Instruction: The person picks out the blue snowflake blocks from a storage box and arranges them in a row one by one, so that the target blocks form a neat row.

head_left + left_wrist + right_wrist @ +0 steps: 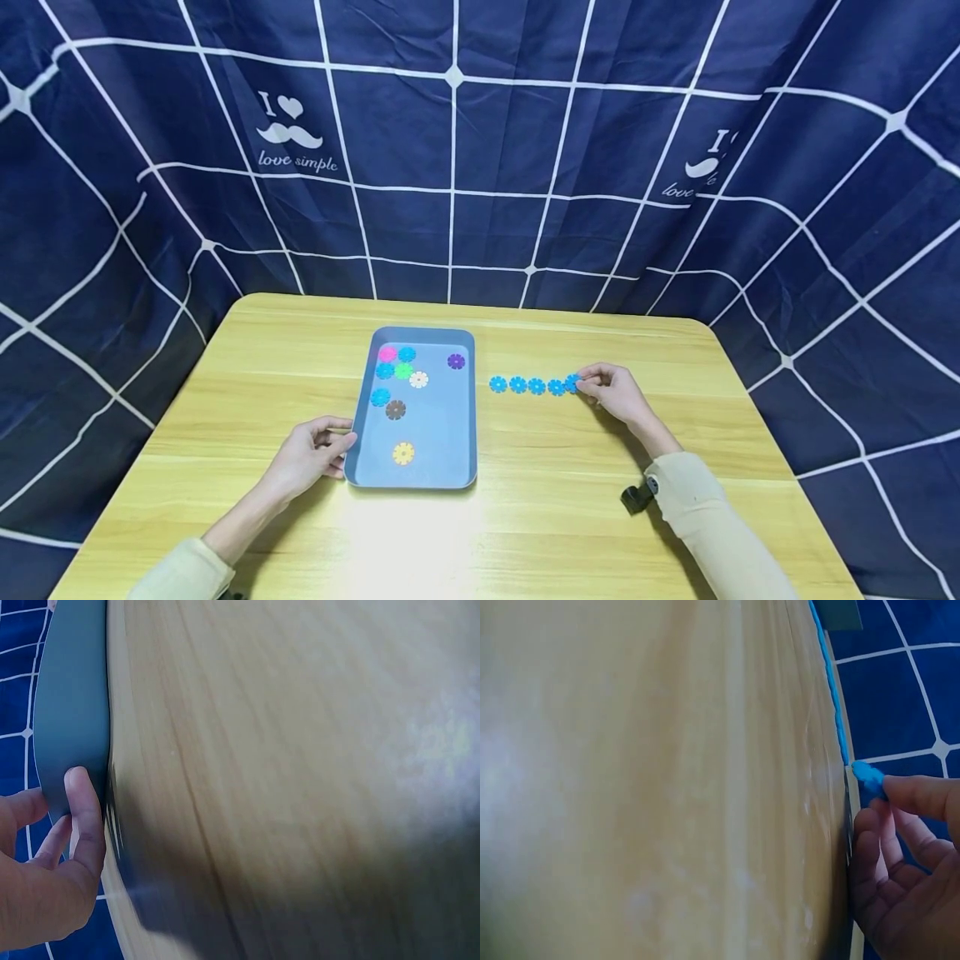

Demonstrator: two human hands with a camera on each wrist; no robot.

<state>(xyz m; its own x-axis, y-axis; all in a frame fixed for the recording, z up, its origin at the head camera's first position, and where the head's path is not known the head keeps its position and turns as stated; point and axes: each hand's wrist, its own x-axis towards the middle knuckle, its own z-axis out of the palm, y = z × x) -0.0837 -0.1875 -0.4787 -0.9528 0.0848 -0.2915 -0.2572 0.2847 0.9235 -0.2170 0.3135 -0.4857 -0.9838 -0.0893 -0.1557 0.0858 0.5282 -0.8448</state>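
Observation:
A blue flower-shaped plastic disc (868,778) is pinched between the thumb and fingers of my right hand (617,393), at the right end of a row of blue discs (537,387) on the table. In the right wrist view this disc is tilted up beside the end of the row. My left hand (303,457) grips the left side of a grey-blue tray (442,482) near its front corner. Seen from the left wrist, a fingertip (77,780) presses on the tray's outer wall.
Inside the tray lie several loose discs, among them a pink disc (387,354), a green disc (403,371), a brown disc (395,409), a yellow disc (403,453) and a purple disc (456,362). A blue checked curtain (495,225) hangs behind the wooden table (555,517).

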